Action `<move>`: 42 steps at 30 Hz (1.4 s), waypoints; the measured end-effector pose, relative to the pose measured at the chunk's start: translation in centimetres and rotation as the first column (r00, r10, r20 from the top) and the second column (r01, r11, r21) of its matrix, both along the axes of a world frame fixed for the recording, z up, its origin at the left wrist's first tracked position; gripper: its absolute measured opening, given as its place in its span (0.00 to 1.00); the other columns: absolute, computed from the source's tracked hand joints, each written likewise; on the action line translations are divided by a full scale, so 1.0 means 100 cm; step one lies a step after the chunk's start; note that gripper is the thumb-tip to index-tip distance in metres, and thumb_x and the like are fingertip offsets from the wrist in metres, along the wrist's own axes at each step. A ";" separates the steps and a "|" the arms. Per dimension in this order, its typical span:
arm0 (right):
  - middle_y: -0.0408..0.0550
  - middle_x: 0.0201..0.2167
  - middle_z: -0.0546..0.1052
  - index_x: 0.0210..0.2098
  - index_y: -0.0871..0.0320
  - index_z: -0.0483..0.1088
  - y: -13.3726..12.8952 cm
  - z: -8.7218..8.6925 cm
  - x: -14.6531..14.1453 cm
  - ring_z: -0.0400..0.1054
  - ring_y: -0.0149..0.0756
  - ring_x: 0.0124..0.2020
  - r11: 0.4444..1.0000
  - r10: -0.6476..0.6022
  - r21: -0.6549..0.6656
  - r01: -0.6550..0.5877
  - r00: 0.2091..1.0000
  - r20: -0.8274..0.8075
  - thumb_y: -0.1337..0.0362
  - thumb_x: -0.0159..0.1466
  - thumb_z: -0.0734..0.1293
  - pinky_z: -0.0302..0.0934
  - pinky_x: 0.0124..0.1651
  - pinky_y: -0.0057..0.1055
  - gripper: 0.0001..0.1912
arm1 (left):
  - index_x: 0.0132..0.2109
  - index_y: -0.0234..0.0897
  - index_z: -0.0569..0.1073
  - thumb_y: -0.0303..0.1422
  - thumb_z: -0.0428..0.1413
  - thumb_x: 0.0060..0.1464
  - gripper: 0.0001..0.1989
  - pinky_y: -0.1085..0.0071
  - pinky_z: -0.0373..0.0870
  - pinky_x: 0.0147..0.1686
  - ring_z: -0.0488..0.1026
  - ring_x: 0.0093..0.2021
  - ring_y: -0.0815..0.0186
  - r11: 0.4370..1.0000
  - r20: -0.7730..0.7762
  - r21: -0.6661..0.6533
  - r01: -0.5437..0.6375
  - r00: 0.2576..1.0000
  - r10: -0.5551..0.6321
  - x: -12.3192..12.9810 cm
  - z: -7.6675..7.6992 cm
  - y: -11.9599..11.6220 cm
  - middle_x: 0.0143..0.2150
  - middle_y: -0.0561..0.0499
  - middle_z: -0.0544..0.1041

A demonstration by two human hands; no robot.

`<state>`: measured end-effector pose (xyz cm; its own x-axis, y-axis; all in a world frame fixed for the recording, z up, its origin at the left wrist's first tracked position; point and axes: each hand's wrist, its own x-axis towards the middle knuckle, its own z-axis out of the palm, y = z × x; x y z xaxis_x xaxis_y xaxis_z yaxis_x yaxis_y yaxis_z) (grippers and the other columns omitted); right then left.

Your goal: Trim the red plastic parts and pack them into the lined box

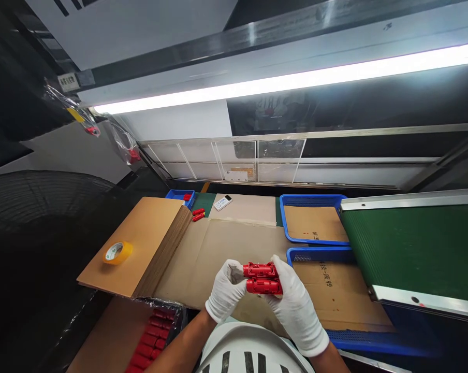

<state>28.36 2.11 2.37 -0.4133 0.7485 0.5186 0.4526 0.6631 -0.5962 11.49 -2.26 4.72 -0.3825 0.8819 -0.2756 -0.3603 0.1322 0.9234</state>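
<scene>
Two red moulded plastic housings point(262, 278), blocky and ribbed, are held one above the other over the middle of the bench, just in front of the person's body; the left hand point(225, 291), in a white knit glove, pinches their left end, its fingers curled together and clamped on the parts; the right hand point(294, 305), gloved the same way, closes round their right end and underside, fingers together and pressed against the plastic; the housings touch each other and both hands. Beneath them lies a flat sheet of brown cardboard point(218, 254) covering the bench top. To the right, just beside the right hand, sits a shallow blue plastic tray point(337, 339) lined with printed brown cardboard; a second blue plastic tray point(312, 198), also lined with cardboard, stands behind it. Further right a green conveyor belt point(408, 248) with metal rails slants across. To the left a thick stack of brown cardboard sheets point(148, 233) carries a roll of yellowish adhesive tape point(118, 253). At the lower left an open carton point(150, 339) lined with clear film holds rows of more red housings. At the back, well apart from the hands, are a small blue bin point(178, 196), two loose red pieces point(198, 214) and a small white remote-like device point(222, 202).
</scene>
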 end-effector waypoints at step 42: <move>0.42 0.32 0.75 0.41 0.60 0.70 0.000 0.010 -0.013 0.63 0.30 0.29 0.316 0.116 -0.900 -0.302 0.953 -0.279 0.69 0.48 0.66 0.61 0.31 0.27 0.19 | 0.28 0.37 0.78 0.38 0.63 0.46 0.08 0.72 0.67 0.33 0.70 0.28 0.66 0.871 -0.400 -0.144 0.469 0.778 -0.485 -0.021 0.014 0.013 0.26 0.51 0.77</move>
